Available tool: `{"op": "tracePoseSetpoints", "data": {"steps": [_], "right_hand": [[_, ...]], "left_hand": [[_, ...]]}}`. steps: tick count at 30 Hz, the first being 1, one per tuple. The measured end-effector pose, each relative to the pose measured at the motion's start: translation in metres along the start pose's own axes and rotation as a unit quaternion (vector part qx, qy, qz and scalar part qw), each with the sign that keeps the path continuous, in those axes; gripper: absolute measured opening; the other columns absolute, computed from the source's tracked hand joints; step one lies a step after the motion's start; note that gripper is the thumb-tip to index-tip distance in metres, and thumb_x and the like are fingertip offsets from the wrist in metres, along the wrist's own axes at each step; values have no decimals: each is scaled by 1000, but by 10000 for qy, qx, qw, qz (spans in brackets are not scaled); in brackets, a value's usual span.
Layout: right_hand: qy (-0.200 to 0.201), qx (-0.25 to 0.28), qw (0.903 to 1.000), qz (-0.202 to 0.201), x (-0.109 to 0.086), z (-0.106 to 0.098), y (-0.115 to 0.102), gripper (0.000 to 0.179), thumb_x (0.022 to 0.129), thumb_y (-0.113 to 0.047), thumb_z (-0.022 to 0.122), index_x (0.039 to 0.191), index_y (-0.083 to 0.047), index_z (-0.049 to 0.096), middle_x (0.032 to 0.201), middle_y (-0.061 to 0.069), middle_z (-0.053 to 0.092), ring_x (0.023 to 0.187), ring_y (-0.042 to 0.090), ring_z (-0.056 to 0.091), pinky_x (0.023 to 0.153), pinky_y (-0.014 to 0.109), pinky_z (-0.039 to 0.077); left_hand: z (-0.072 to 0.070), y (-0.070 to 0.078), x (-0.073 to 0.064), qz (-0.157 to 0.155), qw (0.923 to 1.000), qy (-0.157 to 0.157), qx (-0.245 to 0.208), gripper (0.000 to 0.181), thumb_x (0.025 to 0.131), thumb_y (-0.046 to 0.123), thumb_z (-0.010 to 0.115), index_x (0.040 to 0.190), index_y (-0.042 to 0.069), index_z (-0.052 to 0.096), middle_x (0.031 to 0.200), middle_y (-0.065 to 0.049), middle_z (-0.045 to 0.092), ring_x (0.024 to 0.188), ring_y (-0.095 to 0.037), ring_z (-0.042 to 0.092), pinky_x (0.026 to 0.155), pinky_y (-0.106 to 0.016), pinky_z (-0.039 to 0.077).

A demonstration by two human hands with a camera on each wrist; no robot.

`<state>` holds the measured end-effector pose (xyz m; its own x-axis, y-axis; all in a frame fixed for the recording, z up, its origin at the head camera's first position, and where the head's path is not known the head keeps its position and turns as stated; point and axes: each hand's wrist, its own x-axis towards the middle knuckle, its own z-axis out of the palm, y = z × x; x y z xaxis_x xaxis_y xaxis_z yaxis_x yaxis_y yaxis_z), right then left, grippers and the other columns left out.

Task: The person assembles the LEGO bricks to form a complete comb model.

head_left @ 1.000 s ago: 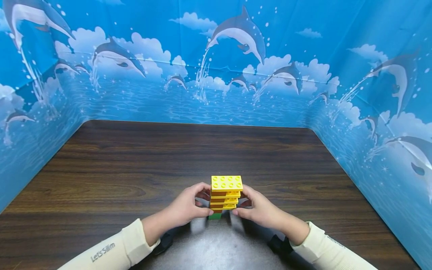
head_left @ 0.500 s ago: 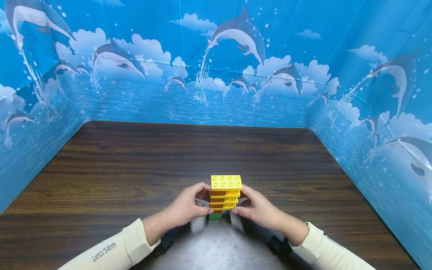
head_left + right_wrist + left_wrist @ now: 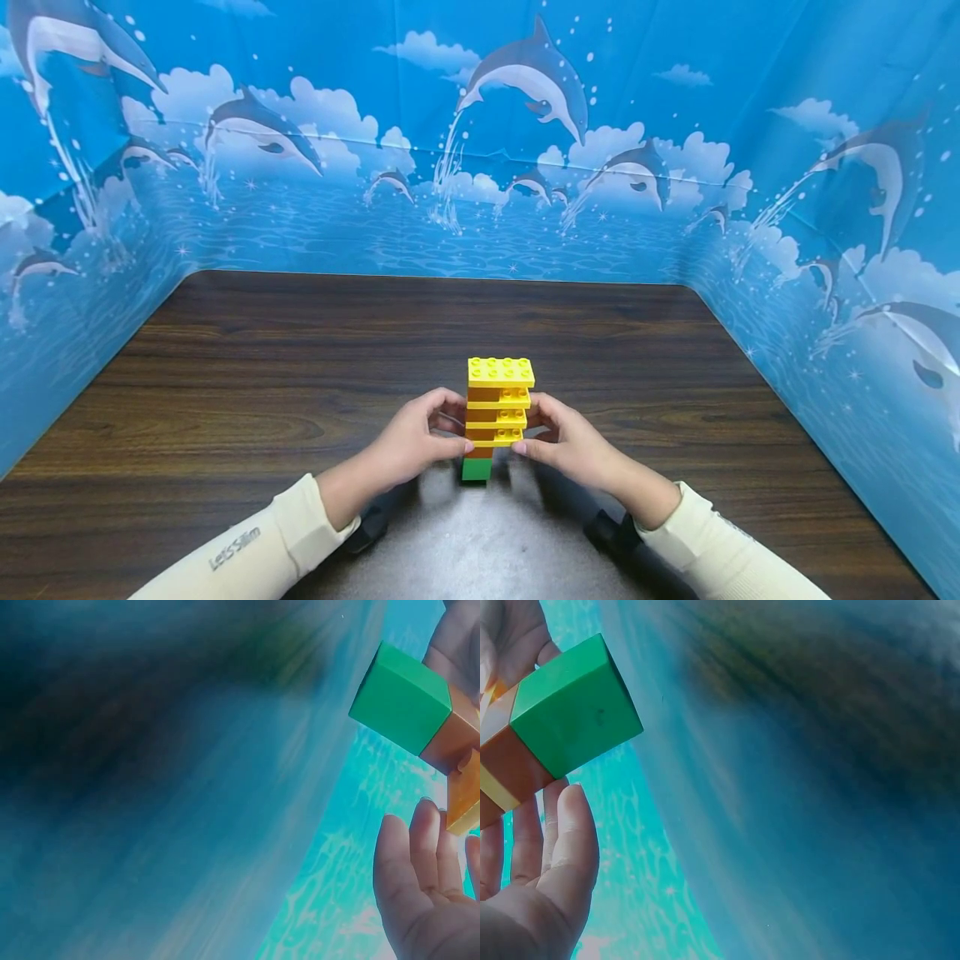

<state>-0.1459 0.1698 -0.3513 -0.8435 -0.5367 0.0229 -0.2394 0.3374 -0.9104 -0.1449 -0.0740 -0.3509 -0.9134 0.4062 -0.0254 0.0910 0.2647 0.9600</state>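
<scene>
A toy brick tower (image 3: 499, 372) stands between the two hands in the head view. Its base is a green brick (image 3: 476, 470); above it brown bricks alternate with wider yellow ones that jut out to the right. The left hand (image 3: 408, 440) grips the tower's left side, thumb low in front near the brown brick (image 3: 516, 759). On the other side the right hand (image 3: 577, 442) holds the jutting yellow ends, thumb at the lowest one (image 3: 465, 796). Both wrist views show the green brick's lower end uncovered; it looks raised off the table. Fingers behind the tower are partly hidden.
A dark wood-grain table (image 3: 300, 350) spreads around the hands, with a glossy patch of light near its front. A blue dolphin-print sheet (image 3: 337, 208) rises along the back and both sides.
Both hands have moved up slightly with the tower. More of its front face and of the green brick now shows, and its top studs look flatter.
</scene>
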Motion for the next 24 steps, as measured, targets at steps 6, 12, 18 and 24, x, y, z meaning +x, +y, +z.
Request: {"op": "tracePoseSetpoints", "data": {"steps": [6,12,18,24], "right_hand": [[190,171,9997,-15,7,-3,1,53,92,-11,65,137,2,42,122,18,56,109,29,56,90,34,49],[326,374,9984,261,13,-5,2,56,94,-14,63,141,1,38,126,19,54,110,28,54,91,35,49],[469,556,9957,567,19,-3,3,58,94,-16,63,144,0,36,126,18,54,111,27,54,91,36,49],[515,778,9937,624,25,-2,4,59,94,-14,62,146,-1,35,125,19,52,107,23,55,91,43,50]], "left_hand": [[-3,2,5,-192,9994,122,-276,41,85,7,71,121,-3,53,112,-14,61,98,-24,64,81,-38,54],[-3,0,10,-360,9979,346,-425,42,85,7,71,122,-1,53,111,-13,62,95,-21,64,83,-38,53],[-6,-1,15,-578,9951,524,-604,43,85,7,70,124,-1,53,111,-14,62,93,-21,65,82,-42,54],[-9,0,18,-727,9939,564,-603,48,87,9,69,129,-2,50,118,-18,61,97,-23,65,81,-43,54]]}}
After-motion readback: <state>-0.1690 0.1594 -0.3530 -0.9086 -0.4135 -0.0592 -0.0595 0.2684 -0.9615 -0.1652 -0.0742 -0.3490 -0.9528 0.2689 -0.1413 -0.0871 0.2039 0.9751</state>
